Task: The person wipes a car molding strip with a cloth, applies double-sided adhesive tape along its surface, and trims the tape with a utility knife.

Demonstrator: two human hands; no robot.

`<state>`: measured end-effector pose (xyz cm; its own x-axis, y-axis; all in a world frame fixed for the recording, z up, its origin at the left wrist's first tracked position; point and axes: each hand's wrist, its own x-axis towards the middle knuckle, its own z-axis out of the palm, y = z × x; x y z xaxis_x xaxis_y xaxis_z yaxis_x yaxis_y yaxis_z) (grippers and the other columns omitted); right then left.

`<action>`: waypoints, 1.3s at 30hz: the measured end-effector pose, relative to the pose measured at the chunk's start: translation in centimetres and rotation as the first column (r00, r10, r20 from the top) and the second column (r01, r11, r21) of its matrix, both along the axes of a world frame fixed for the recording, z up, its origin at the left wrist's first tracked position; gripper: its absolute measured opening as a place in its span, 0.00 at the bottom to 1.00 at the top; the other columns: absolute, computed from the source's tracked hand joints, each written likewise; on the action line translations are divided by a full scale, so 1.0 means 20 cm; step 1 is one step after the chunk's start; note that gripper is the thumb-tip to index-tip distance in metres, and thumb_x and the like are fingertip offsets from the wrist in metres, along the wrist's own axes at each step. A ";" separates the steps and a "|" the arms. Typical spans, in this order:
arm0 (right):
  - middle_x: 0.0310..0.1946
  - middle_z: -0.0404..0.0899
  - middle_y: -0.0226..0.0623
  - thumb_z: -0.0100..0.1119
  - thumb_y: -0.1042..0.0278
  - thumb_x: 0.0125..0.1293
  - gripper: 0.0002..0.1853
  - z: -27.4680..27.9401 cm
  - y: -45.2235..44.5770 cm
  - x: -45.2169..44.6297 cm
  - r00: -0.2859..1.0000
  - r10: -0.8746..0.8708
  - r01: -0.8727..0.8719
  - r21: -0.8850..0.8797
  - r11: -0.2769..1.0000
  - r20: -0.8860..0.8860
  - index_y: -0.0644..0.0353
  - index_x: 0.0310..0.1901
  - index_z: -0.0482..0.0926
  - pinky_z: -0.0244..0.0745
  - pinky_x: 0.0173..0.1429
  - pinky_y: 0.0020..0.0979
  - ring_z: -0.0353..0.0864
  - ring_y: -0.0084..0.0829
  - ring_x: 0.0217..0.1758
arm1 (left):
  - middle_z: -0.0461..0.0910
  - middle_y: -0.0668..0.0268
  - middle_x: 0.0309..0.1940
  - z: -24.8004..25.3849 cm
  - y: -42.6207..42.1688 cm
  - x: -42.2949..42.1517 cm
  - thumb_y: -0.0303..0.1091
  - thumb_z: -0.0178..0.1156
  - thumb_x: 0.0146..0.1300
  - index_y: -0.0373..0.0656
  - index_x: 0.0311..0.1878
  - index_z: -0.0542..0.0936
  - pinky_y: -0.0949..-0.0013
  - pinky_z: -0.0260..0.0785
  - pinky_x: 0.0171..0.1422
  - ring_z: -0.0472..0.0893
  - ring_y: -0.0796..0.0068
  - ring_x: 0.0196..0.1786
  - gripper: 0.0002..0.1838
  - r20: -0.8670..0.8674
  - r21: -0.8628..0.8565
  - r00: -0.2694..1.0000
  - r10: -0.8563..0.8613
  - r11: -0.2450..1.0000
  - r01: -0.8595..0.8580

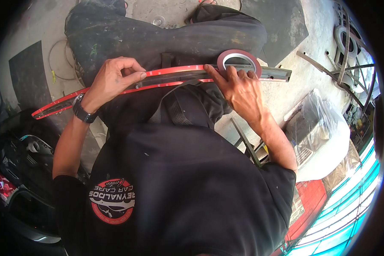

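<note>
Strip point(170, 76) under tape roll point(256, 63), mat point(288, 27) beyond

Wears blk short-slv tee point(192, 187) w/ rnd red/wht/blk "CAR CARE" logo point(112, 201); blk watch point(82, 112), L arm point(70, 143); dk stained trousers point(145, 42).

Between the left hand point(115, 80) and the right hand point(243, 91), the long strip point(170, 76) lies open to reach from above; the tape roll point(239, 54) blocks the right fingers' far side; trousers point(158, 40) crowd the strip's far edge; bare floor point(281, 99) shows right.
</note>
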<state>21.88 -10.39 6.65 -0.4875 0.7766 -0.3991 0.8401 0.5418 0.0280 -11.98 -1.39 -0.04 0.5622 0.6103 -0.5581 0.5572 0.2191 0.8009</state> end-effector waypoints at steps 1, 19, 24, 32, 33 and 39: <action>0.39 0.74 0.37 0.54 0.70 0.69 0.35 0.00 0.00 0.00 1.000 0.004 -0.004 -0.002 1.000 0.006 0.38 0.79 0.69 0.76 0.36 0.37 0.78 0.33 0.30 | 0.79 0.73 0.26 0.00 0.00 0.00 0.35 0.73 0.66 0.40 0.40 0.90 0.73 0.66 0.38 0.72 0.84 0.31 0.08 -0.001 0.002 1.000 -0.001 1.000 0.001; 0.40 0.76 0.40 0.55 0.70 0.69 0.34 -0.05 0.00 -0.02 1.000 0.012 -0.012 -0.014 1.000 0.005 0.41 0.78 0.70 0.78 0.39 0.41 0.82 0.34 0.32 | 0.79 0.73 0.24 -0.02 0.03 0.05 0.36 0.70 0.70 0.39 0.41 0.89 0.74 0.64 0.33 0.71 0.86 0.27 0.09 0.015 -0.007 0.999 -0.045 0.999 0.045; 0.40 0.76 0.40 0.55 0.70 0.69 0.34 -0.07 -0.01 -0.02 1.000 0.011 -0.011 0.004 1.000 -0.013 0.42 0.78 0.70 0.79 0.41 0.41 0.82 0.36 0.33 | 0.82 0.72 0.25 -0.12 0.06 0.22 0.38 0.69 0.70 0.38 0.41 0.89 0.74 0.68 0.33 0.75 0.86 0.28 0.11 0.135 -0.060 0.985 -0.108 0.991 0.117; 0.37 0.78 0.39 0.53 0.65 0.73 0.29 -0.07 0.00 -0.02 1.000 0.022 -0.022 -0.002 1.000 -0.019 0.49 0.76 0.72 0.79 0.38 0.36 0.85 0.35 0.33 | 0.85 0.70 0.27 -0.22 0.04 0.58 0.38 0.69 0.72 0.35 0.43 0.89 0.74 0.71 0.36 0.78 0.86 0.31 0.13 0.317 -0.048 0.939 -0.134 0.986 0.157; 0.37 0.78 0.39 0.53 0.65 0.73 0.30 -0.07 0.00 -0.03 1.000 0.016 -0.016 -0.008 1.000 -0.009 0.49 0.76 0.72 0.79 0.38 0.36 0.85 0.34 0.32 | 0.84 0.70 0.27 -0.21 0.03 0.58 0.37 0.69 0.72 0.35 0.43 0.88 0.74 0.71 0.36 0.78 0.86 0.31 0.12 0.329 -0.046 0.935 -0.129 0.987 0.152; 0.34 0.78 0.37 0.53 0.66 0.73 0.31 0.03 -0.01 0.05 0.985 0.062 -0.073 -0.065 0.995 -0.159 0.45 0.78 0.69 0.80 0.38 0.35 0.83 0.34 0.30 | 0.83 0.72 0.25 -0.10 0.04 0.39 0.36 0.69 0.71 0.37 0.43 0.89 0.75 0.69 0.34 0.76 0.88 0.29 0.10 0.221 -0.031 0.961 -0.166 0.984 0.177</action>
